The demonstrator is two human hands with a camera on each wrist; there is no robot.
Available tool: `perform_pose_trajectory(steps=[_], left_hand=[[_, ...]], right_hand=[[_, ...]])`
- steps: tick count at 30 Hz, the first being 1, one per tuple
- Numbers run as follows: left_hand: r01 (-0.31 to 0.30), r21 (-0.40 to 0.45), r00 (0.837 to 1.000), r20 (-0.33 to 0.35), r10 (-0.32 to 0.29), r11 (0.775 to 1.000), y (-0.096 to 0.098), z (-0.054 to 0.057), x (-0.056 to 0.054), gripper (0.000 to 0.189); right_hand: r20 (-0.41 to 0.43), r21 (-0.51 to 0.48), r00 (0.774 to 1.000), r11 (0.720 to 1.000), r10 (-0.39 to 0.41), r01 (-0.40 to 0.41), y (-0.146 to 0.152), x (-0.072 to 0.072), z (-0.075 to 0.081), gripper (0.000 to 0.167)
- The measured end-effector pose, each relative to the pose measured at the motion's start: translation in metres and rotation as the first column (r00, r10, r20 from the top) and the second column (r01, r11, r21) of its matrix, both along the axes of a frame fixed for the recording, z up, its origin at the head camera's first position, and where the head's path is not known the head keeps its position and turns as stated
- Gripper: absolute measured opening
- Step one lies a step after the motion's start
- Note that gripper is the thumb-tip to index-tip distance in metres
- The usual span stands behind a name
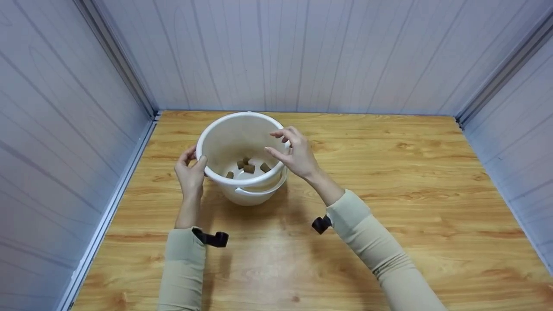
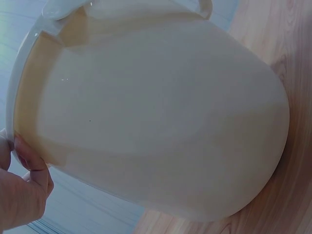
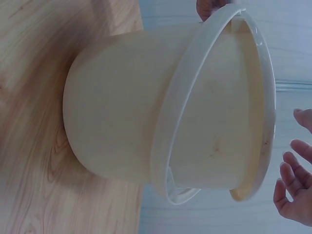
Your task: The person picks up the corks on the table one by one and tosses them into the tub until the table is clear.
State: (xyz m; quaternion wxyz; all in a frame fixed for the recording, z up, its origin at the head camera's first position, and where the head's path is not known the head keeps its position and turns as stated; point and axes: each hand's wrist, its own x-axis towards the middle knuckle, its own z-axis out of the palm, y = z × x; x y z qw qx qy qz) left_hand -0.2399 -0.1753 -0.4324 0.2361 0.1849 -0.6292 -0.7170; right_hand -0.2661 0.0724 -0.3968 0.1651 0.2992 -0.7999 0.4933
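Note:
A white bucket [image 1: 246, 198] stands on the wooden surface, its mouth facing up. Several short brown cork-like pieces [image 1: 249, 169] lie on its bottom. My left hand [image 1: 190, 177] pinches the rim at the left, thumb on top and fingers beneath; the left wrist view also has this hand [image 2: 24, 195] at the bucket wall [image 2: 161, 107]. Over the right side of the rim is my right hand [image 1: 300, 155], fingers loosely bent and thumb apart, holding nothing. In the right wrist view, a gap separates that hand [image 3: 295, 190] from the rim. The white handle [image 1: 268, 191] hangs down at the front.
Pale panelled walls enclose the left, the back [image 1: 276, 56] and the right. The wood-grain surface [image 1: 389, 172] extends right of the bucket and in front of it. A black wrist mount [image 1: 216, 239] sits at the left sleeve, another [image 1: 320, 224] at the right.

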Motion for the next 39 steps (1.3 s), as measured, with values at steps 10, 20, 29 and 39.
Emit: perform_pose_trajectory(steps=[10,20,29,39], left_hand=[[0.009,-0.001,1.0,0.008,-0.009,1.0,-0.002,-0.002,0.0,0.041],[0.018,-0.026,0.999,0.05,-0.017,1.0,-0.005,0.001,0.003,0.04],[0.053,-0.357,0.991,0.131,-0.007,0.933,-0.012,0.011,0.005,0.046],[0.042,-0.659,0.999,0.017,-0.04,0.751,-0.003,0.025,0.01,0.055]], right_hand=[[0.021,-0.003,0.999,0.999,-0.036,0.037,0.012,0.004,-0.004,0.037],[0.017,-0.028,0.993,0.993,-0.113,0.113,0.035,0.002,-0.009,0.036],[0.041,0.02,0.982,0.983,-0.185,0.184,0.069,-0.006,-0.012,0.042],[0.148,0.218,0.959,0.954,-0.24,0.205,0.116,-0.011,-0.009,0.06]])
